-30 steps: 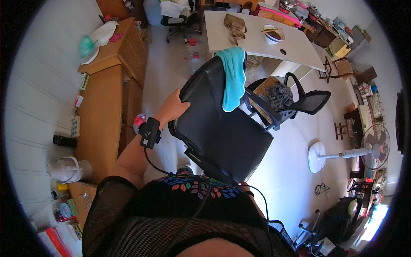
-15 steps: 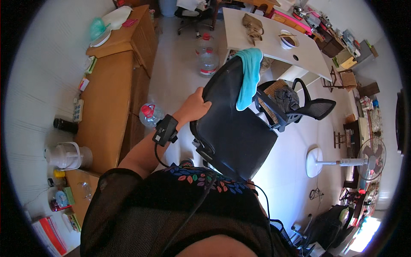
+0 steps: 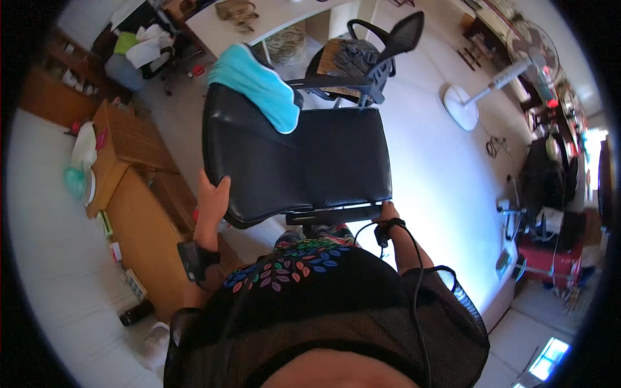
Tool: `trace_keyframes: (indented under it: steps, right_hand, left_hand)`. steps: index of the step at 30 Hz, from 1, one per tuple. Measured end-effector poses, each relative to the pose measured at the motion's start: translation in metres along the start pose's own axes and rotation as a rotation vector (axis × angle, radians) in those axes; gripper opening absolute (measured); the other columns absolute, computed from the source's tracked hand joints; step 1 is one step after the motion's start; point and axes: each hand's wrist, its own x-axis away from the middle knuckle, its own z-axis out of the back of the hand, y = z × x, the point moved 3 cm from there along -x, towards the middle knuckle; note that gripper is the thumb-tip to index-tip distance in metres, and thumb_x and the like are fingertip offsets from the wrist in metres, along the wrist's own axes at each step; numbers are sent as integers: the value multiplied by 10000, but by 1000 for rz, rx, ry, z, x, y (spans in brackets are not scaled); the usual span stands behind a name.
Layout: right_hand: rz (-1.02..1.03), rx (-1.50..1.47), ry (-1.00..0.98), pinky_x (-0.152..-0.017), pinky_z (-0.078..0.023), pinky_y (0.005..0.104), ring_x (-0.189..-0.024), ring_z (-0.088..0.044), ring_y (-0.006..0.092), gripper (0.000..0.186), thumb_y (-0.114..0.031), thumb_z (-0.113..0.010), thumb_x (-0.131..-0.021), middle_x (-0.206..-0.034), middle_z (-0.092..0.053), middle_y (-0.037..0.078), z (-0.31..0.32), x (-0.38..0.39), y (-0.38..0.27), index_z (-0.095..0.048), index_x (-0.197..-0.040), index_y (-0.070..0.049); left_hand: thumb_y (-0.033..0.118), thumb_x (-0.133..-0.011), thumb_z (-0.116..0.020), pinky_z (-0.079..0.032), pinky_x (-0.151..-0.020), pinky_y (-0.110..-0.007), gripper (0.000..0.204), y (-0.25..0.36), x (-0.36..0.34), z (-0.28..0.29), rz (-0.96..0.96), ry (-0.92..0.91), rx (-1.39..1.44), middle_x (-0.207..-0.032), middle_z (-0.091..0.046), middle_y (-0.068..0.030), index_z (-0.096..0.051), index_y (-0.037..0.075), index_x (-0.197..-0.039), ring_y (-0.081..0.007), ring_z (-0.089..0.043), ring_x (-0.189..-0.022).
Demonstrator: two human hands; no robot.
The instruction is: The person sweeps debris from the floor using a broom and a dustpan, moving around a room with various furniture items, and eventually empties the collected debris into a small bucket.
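A black office chair [image 3: 339, 155] with a smooth, shiny cover stands right in front of my body, its backrest to the left and its seat to the right. My left hand [image 3: 212, 199] grips the near edge of the backrest, thumb in front and the other fingers hidden behind it. At the seat's near right corner, by the end of the armrest [image 3: 336, 215], my right hand [image 3: 388, 212] is closed; the chair hides part of its fingers. Over the far side of the backrest hangs a turquoise towel [image 3: 259, 87], which neither hand touches.
Beyond stands a second chair [image 3: 346, 61] with a woven pad, beside a white desk [image 3: 272, 22] carrying a brown bag [image 3: 237, 14]. Wooden cabinets [image 3: 145, 226] line the left wall. A white standing fan [image 3: 462, 107] stands on the floor at right.
The office chair has turned, and its seat now points right. My view has swung to the right. My right hand, hidden before, now shows at the seat corner; my left hand still grips the backrest.
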Motion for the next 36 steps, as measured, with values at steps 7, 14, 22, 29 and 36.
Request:
trace_keyframes:
  steps: [7,14,22,29,36]
  right_hand:
    - [73,-213,141,-883,-427,391,-1047,-488,328,615,-376,-711,-590,-1136,-469,179,8,-2,-2,-515,-1097,-89]
    - [35,-405,125,-904,-405,377,-1062,-490,314,582,-370,-680,-612,-1160,-500,161,12,7,55,-534,-1101,-90]
    - [-451,-650,209,-842,-444,370,-965,-550,315,420,-307,-637,-675,-1017,-595,151,-15,62,291,-587,-1012,-61]
    - [-790,-835,327,-808,-463,379,-925,-568,309,377,-276,-625,-636,-969,-604,160,-38,163,471,-606,-948,-64]
    - [-1157,-940,343,-818,-464,356,-932,-571,303,293,-86,-584,-650,-965,-607,150,-124,232,544,-614,-941,-82]
  left_hand:
    - [186,-770,-574,-317,-949,-342,635,-34,-2,7,-15,106,-56,-1245,-396,-231,-281,-99,-1257,-305,-408,-1133]
    - [426,-812,-485,-302,-960,-346,686,5,-23,18,72,-29,-353,-1319,-342,-175,-267,35,-1331,-307,-406,-1131]
    - [270,-817,-541,-346,-932,-403,591,102,14,-92,-375,418,-1078,-1233,-408,-238,-312,12,-1297,-352,-442,-1095]
    - [175,-777,-565,-312,-949,-395,522,191,132,-417,-685,-663,-806,-1156,-439,-182,-386,29,-1245,-303,-415,-1093]
    - [185,-746,-532,-474,-574,-339,252,64,95,-599,-726,-1211,-834,-642,-580,-182,-575,-33,-865,-262,-588,-604]
